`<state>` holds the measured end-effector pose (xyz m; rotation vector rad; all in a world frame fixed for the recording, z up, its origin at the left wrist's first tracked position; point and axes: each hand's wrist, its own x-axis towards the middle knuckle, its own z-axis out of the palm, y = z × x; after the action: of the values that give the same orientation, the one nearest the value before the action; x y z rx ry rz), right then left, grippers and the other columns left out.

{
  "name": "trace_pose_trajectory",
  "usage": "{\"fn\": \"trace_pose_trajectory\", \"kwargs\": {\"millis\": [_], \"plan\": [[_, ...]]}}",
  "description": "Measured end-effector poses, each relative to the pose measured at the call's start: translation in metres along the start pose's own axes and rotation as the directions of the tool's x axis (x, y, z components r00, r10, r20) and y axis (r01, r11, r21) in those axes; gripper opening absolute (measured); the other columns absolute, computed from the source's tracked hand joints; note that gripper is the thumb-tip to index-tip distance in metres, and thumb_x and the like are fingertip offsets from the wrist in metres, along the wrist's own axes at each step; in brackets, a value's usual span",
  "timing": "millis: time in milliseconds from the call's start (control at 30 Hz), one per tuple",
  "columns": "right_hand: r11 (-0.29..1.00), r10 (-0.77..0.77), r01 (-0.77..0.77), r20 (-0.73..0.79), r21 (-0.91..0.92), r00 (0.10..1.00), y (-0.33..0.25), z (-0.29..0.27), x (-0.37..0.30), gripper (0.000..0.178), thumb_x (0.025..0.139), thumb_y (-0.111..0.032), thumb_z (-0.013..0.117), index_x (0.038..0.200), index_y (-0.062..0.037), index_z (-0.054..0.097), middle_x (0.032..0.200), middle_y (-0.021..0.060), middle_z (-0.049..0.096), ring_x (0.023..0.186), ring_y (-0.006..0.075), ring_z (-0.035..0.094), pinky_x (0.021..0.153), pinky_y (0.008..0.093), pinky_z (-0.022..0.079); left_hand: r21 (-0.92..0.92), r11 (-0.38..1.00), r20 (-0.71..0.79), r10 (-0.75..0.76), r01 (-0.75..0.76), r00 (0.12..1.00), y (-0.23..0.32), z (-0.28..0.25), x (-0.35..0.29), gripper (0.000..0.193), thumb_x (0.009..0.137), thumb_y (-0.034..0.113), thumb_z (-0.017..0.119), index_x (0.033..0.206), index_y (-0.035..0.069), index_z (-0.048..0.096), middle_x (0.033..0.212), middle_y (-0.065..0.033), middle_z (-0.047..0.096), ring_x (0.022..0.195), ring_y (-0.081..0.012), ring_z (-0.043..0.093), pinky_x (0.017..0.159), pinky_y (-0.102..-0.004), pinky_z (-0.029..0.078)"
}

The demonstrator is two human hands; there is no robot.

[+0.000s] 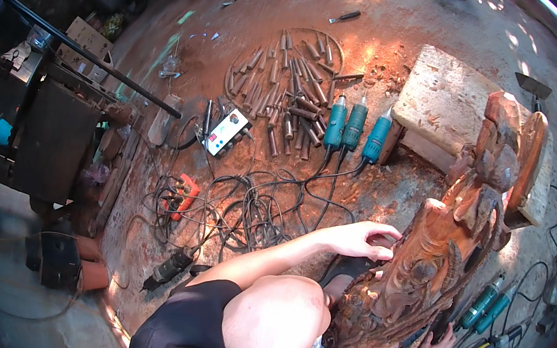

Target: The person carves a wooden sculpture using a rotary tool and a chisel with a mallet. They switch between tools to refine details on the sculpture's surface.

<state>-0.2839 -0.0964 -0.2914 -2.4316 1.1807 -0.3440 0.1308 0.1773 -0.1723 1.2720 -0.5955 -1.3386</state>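
Note:
A tall, reddish-brown wood carving (pixel 416 269) with deep relief leans across my lap, its upper end tilted to the right against a pale block. My left hand (pixel 364 240) is at the carving's left side, fingers loosely bent and thumb apart, the tips at the wood. Low on the far right side of the carving is my right hand (pixel 436 345), its fingers around a dark thing (pixel 444 318) that the wood partly hides. What that thing is I cannot make out. My bare left knee (pixel 272 327) is bent beside the carving's base.
Many chisels (pixel 281 87) lie heaped ahead. Three teal rotary tools (pixel 354 128) stand near the pale block (pixel 444 91); two more teal tools (pixel 481 307) lie at right. Tangled cables (pixel 251 206), a white control box (pixel 228 132) and a red power strip (pixel 181 196) spread over the dusty floor.

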Motion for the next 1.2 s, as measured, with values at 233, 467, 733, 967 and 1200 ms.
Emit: {"fn": "trace_pose_trajectory", "kwargs": {"millis": [233, 467, 733, 967, 1200], "plan": [[0.999, 0.046, -0.048, 0.191, 0.006, 0.981, 0.066, 0.010, 0.000, 0.059, 0.096, -0.023, 0.077, 0.144, 0.0026, 0.054, 0.123, 0.0268, 0.066, 0.113, 0.0455, 0.064, 0.102, 0.0473, 0.050, 0.307, 0.951, -0.402, 0.167, -0.039, 0.900, 0.008, -0.058, -0.029, 0.038, 0.106, 0.027, 0.068, 0.136, 0.005, 0.069, 0.125, -0.0090, 0.074, 0.114, -0.0154, 0.068, 0.099, -0.0330, 0.054], [0.626, 0.358, -0.608, 0.513, 0.489, 0.780, 0.106, 0.006, -0.034, 0.074, 0.093, -0.001, 0.066, 0.159, -0.0102, 0.034, 0.086, 0.0053, 0.063, 0.061, 0.0157, 0.057, 0.054, 0.0299, 0.047, 0.303, 0.936, -0.871, 0.196, 0.178, 0.451, -0.044, -0.205, -0.059, 0.033, 0.099, 0.020, 0.074, 0.130, 0.010, 0.070, 0.109, -0.0095, 0.077, 0.099, -0.0155, 0.071, 0.084, -0.0339, 0.059], [0.486, 0.331, -0.700, 0.632, 0.522, 0.701, 0.039, 0.003, -0.051, 0.073, 0.099, -0.010, 0.075, 0.161, -0.0004, 0.038, 0.148, 0.0126, 0.060, 0.130, 0.0236, 0.057, 0.109, 0.0338, 0.046, 0.441, 0.691, -0.882, 0.450, 0.573, 0.137, -0.095, -0.294, -0.052, 0.051, 0.087, 0.017, 0.081, 0.136, 0.017, 0.065, 0.124, -0.0196, 0.054, 0.111, -0.0397, 0.063, 0.098, -0.0499, 0.054], [0.635, 0.317, -0.614, 0.567, 0.469, 0.760, 0.067, 0.008, -0.062, 0.062, 0.100, -0.008, 0.070, 0.155, 0.0040, 0.045, 0.153, 0.0137, 0.057, 0.135, 0.0243, 0.053, 0.114, 0.0345, 0.041, 0.445, 0.738, -0.894, 0.402, 0.508, 0.199, -0.098, -0.308, -0.054, 0.035, 0.092, 0.020, 0.079, 0.126, 0.013, 0.074, 0.113, -0.0143, 0.059, 0.101, -0.0281, 0.063, 0.092, -0.0415, 0.054], [0.572, 0.365, -0.628, 0.521, 0.528, 0.771, 0.070, 0.014, -0.065, 0.068, 0.099, -0.011, 0.070, 0.160, 0.0004, 0.042, 0.155, 0.0138, 0.054, 0.133, 0.0246, 0.054, 0.111, 0.0351, 0.044, 0.496, 0.701, -0.865, 0.452, 0.512, 0.218, -0.113, -0.311, -0.064, 0.039, 0.093, 0.022, 0.078, 0.132, 0.019, 0.075, 0.114, -0.0094, 0.058, 0.094, -0.0209, 0.061, 0.089, -0.0359, 0.055]]}}
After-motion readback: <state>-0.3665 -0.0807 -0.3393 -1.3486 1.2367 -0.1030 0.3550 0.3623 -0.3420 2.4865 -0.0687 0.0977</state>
